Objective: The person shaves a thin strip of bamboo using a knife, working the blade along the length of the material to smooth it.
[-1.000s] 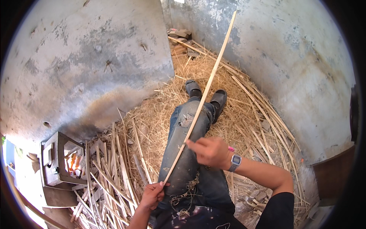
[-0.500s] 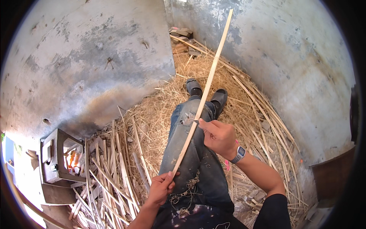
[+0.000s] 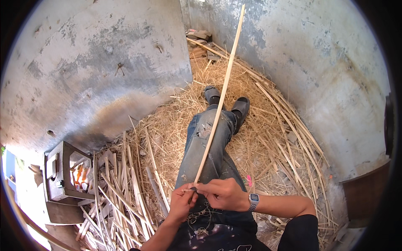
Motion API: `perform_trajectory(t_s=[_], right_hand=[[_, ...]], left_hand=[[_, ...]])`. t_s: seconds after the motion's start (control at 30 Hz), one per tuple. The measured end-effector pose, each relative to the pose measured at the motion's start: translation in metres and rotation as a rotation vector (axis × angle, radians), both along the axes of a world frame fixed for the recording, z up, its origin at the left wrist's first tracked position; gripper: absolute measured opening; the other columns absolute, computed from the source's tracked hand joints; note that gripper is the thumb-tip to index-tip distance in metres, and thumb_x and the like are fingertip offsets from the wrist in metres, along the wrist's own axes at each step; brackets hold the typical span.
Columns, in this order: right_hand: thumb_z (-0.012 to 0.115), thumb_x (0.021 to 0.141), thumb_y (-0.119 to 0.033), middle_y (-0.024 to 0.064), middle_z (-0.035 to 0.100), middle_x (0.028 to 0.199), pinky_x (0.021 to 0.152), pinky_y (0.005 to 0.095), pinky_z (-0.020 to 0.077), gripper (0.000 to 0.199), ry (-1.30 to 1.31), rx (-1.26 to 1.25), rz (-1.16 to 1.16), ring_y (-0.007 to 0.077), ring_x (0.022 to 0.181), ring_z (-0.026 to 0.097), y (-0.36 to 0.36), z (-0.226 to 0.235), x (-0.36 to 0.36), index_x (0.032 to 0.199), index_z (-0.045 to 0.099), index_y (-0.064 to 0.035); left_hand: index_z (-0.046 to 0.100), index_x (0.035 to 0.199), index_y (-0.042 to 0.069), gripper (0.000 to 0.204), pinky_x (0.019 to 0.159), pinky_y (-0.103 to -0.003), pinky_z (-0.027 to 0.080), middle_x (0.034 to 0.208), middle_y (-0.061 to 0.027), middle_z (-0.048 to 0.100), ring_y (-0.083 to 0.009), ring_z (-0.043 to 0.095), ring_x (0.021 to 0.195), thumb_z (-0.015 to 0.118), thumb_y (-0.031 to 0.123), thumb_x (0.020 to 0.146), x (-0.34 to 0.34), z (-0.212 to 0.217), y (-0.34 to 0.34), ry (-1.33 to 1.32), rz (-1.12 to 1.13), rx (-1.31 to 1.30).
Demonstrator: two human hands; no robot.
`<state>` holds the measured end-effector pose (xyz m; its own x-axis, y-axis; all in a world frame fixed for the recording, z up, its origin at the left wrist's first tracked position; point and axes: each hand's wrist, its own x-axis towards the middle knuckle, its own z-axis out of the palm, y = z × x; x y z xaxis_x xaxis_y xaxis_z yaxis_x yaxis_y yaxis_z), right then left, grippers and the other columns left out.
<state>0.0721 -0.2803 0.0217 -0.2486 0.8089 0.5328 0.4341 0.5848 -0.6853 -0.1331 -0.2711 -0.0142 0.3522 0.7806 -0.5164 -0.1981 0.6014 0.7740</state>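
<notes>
A long, pale bamboo strip (image 3: 218,113) slants up and away from my lap, its far tip near the back wall. Its near end is pinched in the fingers of my left hand (image 3: 182,202), over my thighs. My right hand (image 3: 226,195), with a wristwatch (image 3: 253,201) on its wrist, is closed and meets the left at that end. Between the hands shows a small dark blade (image 3: 194,189), gripped by the right hand close against the strip; most of it is hidden by fingers. Under the strip lie my legs in worn jeans (image 3: 197,154), with curled shavings near the lap.
Fine shavings (image 3: 167,125) cover the floor around my feet. Long strips (image 3: 293,125) lie along the right wall, and a pile of split strips (image 3: 125,180) lies at the left. Beside that pile stands a box-like frame (image 3: 63,175). Stained walls (image 3: 113,62) curve close around.
My right hand has slid down the strip with the blade, from about knee height to the left hand. The strip's far end has swung slightly left.
</notes>
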Motion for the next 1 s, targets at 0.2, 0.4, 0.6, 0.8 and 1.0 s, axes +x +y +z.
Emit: perform_trajectory(t_s=[0.2,0.4,0.6,0.8,1.0], right_hand=[[0.079,0.095,-0.011,-0.0016,0.057,0.079,0.048,0.0221,0.0349,0.036,0.563,-0.309,-0.341,0.0019,0.055,0.044,0.030,0.033,0.020,0.128,0.067,-0.0005],[0.079,0.096,-0.008,-0.0049,0.064,0.083,0.050,0.0186,0.0345,0.027,0.426,-0.406,-0.279,-0.0031,0.060,0.048,0.024,0.031,0.017,0.119,0.070,0.0025],[0.074,0.101,-0.011,-0.0037,0.069,0.080,0.056,0.0245,0.0424,0.017,0.422,-0.481,-0.151,0.0031,0.063,0.055,0.031,0.054,0.055,0.114,0.078,-0.0005],[0.074,0.088,0.003,0.0117,0.077,0.088,0.062,0.0296,0.0502,0.026,0.014,-0.267,0.030,0.0176,0.066,0.066,0.035,0.056,0.089,0.112,0.080,-0.0031],[0.067,0.077,0.009,0.0115,0.074,0.080,0.064,0.0361,0.0532,0.037,0.040,-0.333,0.008,0.0250,0.071,0.072,0.040,0.044,0.103,0.107,0.081,-0.0083]], left_hand=[[0.068,0.127,-0.001,0.035,0.052,-0.020,0.033,0.071,0.0035,0.053,-0.0025,0.042,0.059,0.053,0.028,0.115,0.038,0.003,-0.020,0.095,0.107,0.297],[0.056,0.144,-0.004,0.037,0.060,-0.022,0.044,0.080,0.0017,0.058,-0.0045,0.051,0.067,0.048,0.018,0.115,0.092,-0.006,-0.029,0.096,0.150,0.773],[0.044,0.152,-0.003,0.059,0.097,-0.044,0.051,0.139,-0.0219,0.051,-0.0324,0.052,0.125,0.061,0.022,0.101,0.044,0.045,0.032,0.733,0.217,1.380],[0.052,0.147,0.003,0.060,0.112,-0.052,0.043,0.136,-0.0216,0.052,-0.0366,0.047,0.139,0.064,0.036,0.098,-0.031,0.117,0.076,1.022,0.704,2.185],[0.074,0.124,0.017,0.043,0.105,-0.051,0.039,0.107,-0.0050,0.066,-0.0262,0.063,0.116,0.079,0.042,0.089,-0.049,0.137,0.069,1.525,-0.229,1.649]])
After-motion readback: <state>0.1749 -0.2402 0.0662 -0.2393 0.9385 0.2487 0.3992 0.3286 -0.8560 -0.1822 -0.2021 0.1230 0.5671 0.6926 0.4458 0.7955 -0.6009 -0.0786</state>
